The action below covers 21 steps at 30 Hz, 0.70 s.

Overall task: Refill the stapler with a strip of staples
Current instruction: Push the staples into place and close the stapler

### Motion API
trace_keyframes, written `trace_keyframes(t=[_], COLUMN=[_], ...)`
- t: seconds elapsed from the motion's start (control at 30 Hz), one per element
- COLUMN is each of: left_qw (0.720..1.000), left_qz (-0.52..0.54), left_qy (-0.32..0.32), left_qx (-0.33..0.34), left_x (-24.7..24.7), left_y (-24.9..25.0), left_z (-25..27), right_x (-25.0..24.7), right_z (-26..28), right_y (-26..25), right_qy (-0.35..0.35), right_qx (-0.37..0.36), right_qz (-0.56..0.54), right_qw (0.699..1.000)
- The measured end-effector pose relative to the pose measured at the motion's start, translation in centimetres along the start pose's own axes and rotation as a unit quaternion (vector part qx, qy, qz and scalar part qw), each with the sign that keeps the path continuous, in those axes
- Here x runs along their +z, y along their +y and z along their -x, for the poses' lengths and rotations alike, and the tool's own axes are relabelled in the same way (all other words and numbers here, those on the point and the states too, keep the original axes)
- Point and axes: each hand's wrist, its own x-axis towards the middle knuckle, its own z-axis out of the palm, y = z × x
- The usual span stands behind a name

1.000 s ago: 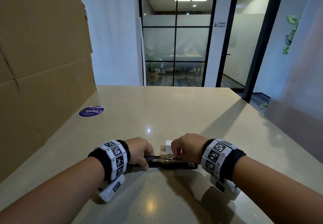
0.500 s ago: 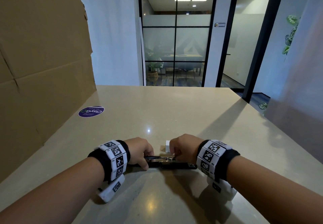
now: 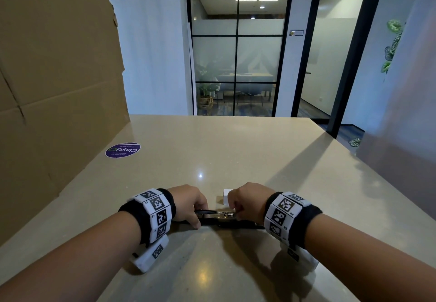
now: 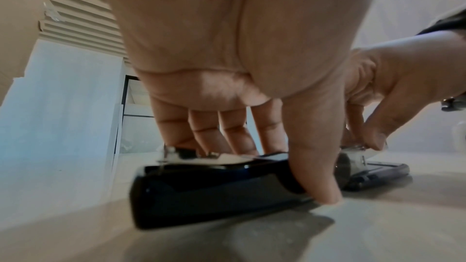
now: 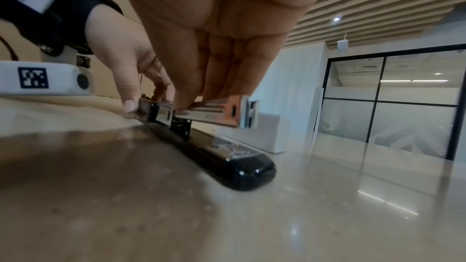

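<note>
A black stapler (image 3: 220,218) lies opened out on the beige table (image 3: 236,155), close to its near edge. My left hand (image 3: 199,215) grips the folded-back black cover (image 4: 214,186), thumb on its near side and fingers on the far side. My right hand (image 3: 236,212) pinches the silver magazine rail (image 5: 216,111), which stands raised a little above the black base (image 5: 234,162). A small white box (image 3: 225,196) stands just behind the stapler, partly hidden by my right hand. No staple strip can be made out under the fingertips.
A tall cardboard sheet (image 3: 54,84) stands along the table's left side. A round purple sticker (image 3: 122,150) lies on the table at mid left. A glass partition and a doorway are beyond the far edge.
My right hand has shifted slightly to the left along the magazine rail. My left hand and the stapler have stayed in place.
</note>
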Motion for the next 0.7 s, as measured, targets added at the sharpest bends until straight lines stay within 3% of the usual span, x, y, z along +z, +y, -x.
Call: trace_keyframes(t=[0.47,0.7], left_qw=[1.000,0.997], left_qz=[-0.012,-0.065], left_qy=[-0.006,-0.003], left_qx=[0.004,-0.044], left_x=[0.0,-0.5], left_y=[0.0,-2.2], left_z=[0.2,1.1], right_x=[-0.4,0.1], right_z=[0.8,1.7], right_y=[1.6,3.0], right_qy=[-0.027,-0.021], right_qx=[0.026,0.059], right_qz=[0.021,0.004], right_qw=[0.999,0.998])
